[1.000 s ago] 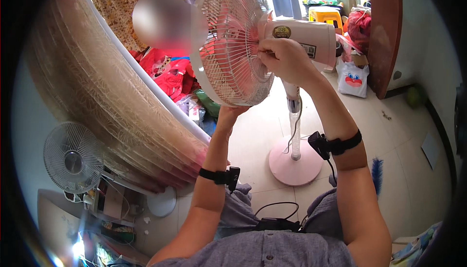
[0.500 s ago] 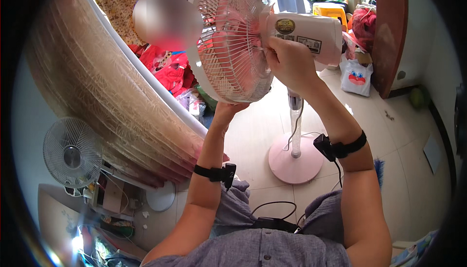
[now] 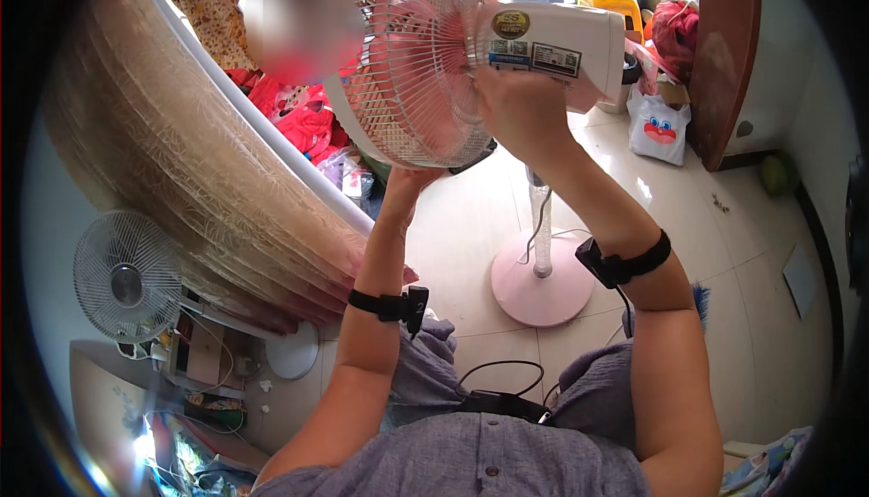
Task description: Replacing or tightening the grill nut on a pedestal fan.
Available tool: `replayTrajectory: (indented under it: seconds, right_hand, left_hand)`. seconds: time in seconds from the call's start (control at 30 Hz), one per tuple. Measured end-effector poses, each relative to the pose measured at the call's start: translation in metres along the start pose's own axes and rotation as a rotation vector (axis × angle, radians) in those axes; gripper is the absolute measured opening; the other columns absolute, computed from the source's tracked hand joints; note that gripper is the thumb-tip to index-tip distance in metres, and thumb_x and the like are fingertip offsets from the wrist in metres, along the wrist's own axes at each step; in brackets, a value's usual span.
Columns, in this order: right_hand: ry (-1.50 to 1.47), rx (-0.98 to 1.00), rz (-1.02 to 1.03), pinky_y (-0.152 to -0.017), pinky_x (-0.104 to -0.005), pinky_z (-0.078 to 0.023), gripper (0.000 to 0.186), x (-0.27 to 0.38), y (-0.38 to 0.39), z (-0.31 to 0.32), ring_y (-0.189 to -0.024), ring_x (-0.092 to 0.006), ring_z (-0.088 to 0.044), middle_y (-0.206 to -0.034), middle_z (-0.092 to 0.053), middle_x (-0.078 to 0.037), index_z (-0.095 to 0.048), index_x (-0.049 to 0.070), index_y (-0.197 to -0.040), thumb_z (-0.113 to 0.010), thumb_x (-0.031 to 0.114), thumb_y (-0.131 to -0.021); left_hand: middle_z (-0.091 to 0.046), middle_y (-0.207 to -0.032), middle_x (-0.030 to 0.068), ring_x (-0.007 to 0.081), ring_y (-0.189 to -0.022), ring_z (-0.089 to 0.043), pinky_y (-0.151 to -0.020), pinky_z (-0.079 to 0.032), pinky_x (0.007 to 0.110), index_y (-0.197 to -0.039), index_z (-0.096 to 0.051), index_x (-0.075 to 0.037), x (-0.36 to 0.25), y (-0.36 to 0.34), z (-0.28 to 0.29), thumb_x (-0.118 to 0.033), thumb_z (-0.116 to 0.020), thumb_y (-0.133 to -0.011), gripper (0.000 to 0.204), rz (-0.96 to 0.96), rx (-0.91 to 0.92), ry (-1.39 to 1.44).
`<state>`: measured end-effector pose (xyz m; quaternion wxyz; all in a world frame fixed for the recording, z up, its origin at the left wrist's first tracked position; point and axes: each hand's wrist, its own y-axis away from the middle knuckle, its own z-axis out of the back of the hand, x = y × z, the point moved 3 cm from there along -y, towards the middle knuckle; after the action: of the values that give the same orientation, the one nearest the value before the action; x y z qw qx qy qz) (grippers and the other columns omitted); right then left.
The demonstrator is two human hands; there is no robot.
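Observation:
A pedestal fan with a pink motor housing [image 3: 597, 35] stands before me, tilted with its white wire grille [image 3: 398, 53] facing left. Pink blades show through the wires. Under the grille's lower rim, my left hand [image 3: 415, 178] grips the edge, its fingers mostly hidden behind the rim. My right hand [image 3: 525, 112] is closed, its fingertips pressed together where the back of the grille meets the housing. What they pinch is hidden. Below, the clear pole [image 3: 542, 234] rises from a round pink base [image 3: 543, 291] on the floor.
Another person [image 3: 303, 31] is close behind the grille at upper left. A long curtain [image 3: 208, 162] hangs on the left, with a second white fan [image 3: 127, 278] beside it. A white bag [image 3: 659, 130] stands by the brown door edge [image 3: 738, 62] at right.
The fan head and both my hands appear slightly higher and further left, as the whole view has shifted. My right hand stays at the back of the grille, the left under its rim.

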<state>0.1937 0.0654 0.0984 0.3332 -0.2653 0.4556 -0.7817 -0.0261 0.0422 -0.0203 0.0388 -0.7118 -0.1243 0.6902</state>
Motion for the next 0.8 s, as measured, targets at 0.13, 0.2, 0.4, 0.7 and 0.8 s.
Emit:
replayTrajectory:
  seconds: [0.13,0.2,0.4,0.7,0.8]
  right_hand:
    - [-0.148,-0.068,0.175,-0.048,-0.039,-0.046,0.022,0.012,0.01,0.001,-0.053,-0.0292,-0.06,-0.058,-0.058,-0.009,-0.064,0.013,-0.104,-0.06,0.012,-0.082]
    - [-0.202,-0.021,0.18,-0.049,-0.039,-0.046,0.026,0.012,0.014,0.008,-0.053,-0.0293,-0.06,-0.058,-0.058,-0.01,-0.064,0.014,-0.108,-0.06,0.012,-0.082]
    - [-0.152,-0.022,0.102,-0.05,-0.0403,-0.046,0.015,0.007,0.008,0.004,-0.055,-0.0297,-0.061,-0.059,-0.059,-0.012,-0.064,0.01,-0.096,-0.06,0.013,-0.083]
    - [-0.25,-0.053,-0.007,-0.055,-0.041,-0.048,0.005,0.012,0.007,0.004,-0.061,-0.0314,-0.063,-0.065,-0.061,-0.015,-0.06,0.005,-0.079,-0.059,0.01,-0.081]
    - [-0.318,-0.037,0.033,-0.055,-0.0408,-0.049,0.006,0.008,0.007,0.012,-0.062,-0.0317,-0.062,-0.066,-0.061,-0.015,-0.059,0.005,-0.077,-0.059,0.009,-0.081]
  left_hand:
    - [-0.06,-0.116,0.0071,0.018,-0.104,-0.059,-0.091,-0.047,0.031,-0.125,-0.052,-0.004,0.013,-0.007,0.01,-0.001,-0.071,-0.074,0.054,0.01,-0.005,0.075]
    - [-0.059,-0.116,0.0068,0.0178,-0.103,-0.059,-0.09,-0.047,0.031,-0.125,-0.052,-0.004,0.011,-0.005,0.009,-0.002,-0.071,-0.074,0.054,0.019,0.002,0.073]
    - [-0.06,-0.113,0.0062,0.017,-0.101,-0.059,-0.088,-0.048,0.03,-0.125,-0.051,-0.004,-0.004,0.001,-0.003,-0.004,-0.072,-0.075,0.054,-0.012,-0.034,0.032]
    - [-0.061,-0.111,0.0057,0.0159,-0.099,-0.059,-0.086,-0.048,0.03,-0.123,-0.053,-0.003,-0.004,0.002,-0.002,-0.005,-0.073,-0.075,0.053,-0.014,-0.005,0.038]
    - [-0.061,-0.11,0.0055,0.0158,-0.098,-0.059,-0.086,-0.049,0.03,-0.123,-0.054,-0.003,-0.007,0.004,-0.006,-0.007,-0.073,-0.075,0.052,-0.069,-0.002,0.025]
